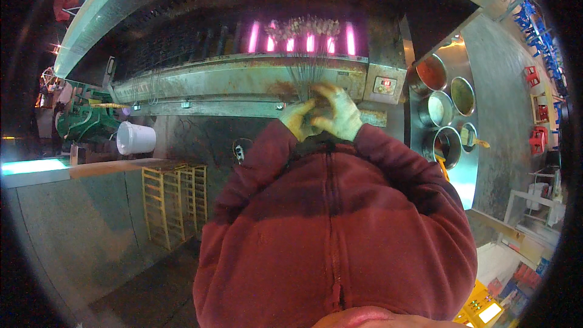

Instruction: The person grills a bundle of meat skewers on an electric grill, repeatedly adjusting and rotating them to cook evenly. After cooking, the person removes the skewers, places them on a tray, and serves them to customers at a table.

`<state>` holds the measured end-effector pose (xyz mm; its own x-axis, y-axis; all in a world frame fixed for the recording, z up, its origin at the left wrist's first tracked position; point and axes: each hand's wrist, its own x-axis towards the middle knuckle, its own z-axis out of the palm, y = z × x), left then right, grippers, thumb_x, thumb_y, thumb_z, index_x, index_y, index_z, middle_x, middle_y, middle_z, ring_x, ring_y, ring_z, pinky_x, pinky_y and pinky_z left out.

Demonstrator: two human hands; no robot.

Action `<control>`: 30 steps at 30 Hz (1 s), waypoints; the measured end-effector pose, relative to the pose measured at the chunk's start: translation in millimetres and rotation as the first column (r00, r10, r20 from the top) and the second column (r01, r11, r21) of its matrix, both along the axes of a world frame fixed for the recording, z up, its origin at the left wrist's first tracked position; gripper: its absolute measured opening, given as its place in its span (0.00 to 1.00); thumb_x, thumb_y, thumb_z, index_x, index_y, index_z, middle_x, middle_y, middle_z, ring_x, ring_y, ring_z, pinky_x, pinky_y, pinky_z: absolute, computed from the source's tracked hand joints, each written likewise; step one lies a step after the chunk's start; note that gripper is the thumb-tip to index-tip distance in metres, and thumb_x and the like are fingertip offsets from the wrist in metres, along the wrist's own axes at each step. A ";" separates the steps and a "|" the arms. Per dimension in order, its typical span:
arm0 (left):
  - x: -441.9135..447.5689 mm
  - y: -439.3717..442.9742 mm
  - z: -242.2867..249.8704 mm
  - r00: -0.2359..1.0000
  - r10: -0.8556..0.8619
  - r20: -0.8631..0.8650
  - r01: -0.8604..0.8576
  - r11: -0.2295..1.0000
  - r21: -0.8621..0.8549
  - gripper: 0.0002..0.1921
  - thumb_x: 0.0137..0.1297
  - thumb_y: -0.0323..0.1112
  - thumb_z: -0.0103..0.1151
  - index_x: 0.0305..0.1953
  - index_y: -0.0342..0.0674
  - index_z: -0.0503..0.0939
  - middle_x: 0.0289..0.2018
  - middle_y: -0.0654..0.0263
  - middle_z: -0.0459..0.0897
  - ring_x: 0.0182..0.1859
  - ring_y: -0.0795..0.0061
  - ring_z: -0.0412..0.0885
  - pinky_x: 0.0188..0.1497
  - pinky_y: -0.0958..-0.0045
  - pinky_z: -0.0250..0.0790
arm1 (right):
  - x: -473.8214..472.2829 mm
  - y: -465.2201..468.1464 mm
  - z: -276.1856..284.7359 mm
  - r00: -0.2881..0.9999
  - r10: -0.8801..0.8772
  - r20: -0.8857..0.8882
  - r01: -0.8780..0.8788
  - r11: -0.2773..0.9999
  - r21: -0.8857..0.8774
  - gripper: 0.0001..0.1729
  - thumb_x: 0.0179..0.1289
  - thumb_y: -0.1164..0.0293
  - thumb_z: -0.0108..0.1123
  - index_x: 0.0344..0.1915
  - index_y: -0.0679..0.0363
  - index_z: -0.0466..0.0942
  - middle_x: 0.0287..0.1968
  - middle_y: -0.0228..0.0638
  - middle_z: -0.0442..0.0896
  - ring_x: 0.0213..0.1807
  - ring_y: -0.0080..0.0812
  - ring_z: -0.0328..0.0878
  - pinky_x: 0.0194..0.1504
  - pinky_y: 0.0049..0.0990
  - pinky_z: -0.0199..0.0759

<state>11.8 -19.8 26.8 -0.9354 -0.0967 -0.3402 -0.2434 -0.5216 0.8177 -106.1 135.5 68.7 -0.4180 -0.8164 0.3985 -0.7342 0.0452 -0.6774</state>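
Observation:
Several thin metal skewers [307, 68] fan out from my hands over the front ledge of a metal grill [227, 75]. Their far ends carry small chunks of food [303, 27], lying above glowing pink heating tubes [310, 43]. My left hand [298, 118] is curled near the skewers' lower ends, its fingers partly hidden. My right hand [338, 111] is beside it, with bent, slightly blurred fingers over the skewer ends. Which hand grips the skewers is not clear.
To the right, metal pots [441, 108] and a brush [476, 142] stand on a steel counter [467, 177]. A control box [385, 85] sits at the grill's right end. At left are a white bucket [136, 138], a green plastic item [84, 116] and yellow racks [164, 207].

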 end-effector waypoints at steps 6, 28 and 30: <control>-7.0 13.6 -16.2 0.978 0.081 0.191 -0.175 0.817 0.549 0.11 0.71 0.48 0.59 0.41 0.48 0.76 0.19 0.79 0.59 0.19 0.84 0.55 0.21 0.77 0.48 | -25.3 -37.5 -25.0 0.383 -0.161 0.910 0.078 0.987 0.142 0.29 0.66 0.54 0.64 0.56 0.65 0.76 0.48 0.39 0.83 0.47 0.32 0.79 0.50 0.34 0.73; -5.4 34.4 -5.5 0.901 0.344 0.263 -0.399 0.895 0.198 0.17 0.70 0.51 0.58 0.42 0.43 0.75 0.22 0.69 0.71 0.16 0.80 0.60 0.17 0.73 0.50 | -37.7 -59.1 -64.8 0.255 -0.087 0.963 0.077 0.995 0.069 0.21 0.63 0.56 0.68 0.44 0.62 0.81 0.36 0.32 0.84 0.32 0.22 0.77 0.31 0.26 0.70; -5.2 33.8 -7.2 0.884 0.370 0.286 -0.433 0.879 0.201 0.17 0.71 0.52 0.56 0.40 0.44 0.73 0.21 0.68 0.71 0.15 0.80 0.60 0.17 0.73 0.49 | -35.7 -62.2 -65.8 0.234 -0.075 0.969 0.132 0.990 0.045 0.20 0.63 0.56 0.68 0.43 0.62 0.81 0.36 0.31 0.84 0.31 0.22 0.77 0.30 0.25 0.70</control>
<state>6.6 14.0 19.6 -0.7246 -0.3283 -0.6060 -0.1340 -0.7954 0.5911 -141.8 73.3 2.9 -0.5893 -0.7302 -0.3456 0.4866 0.0207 -0.8734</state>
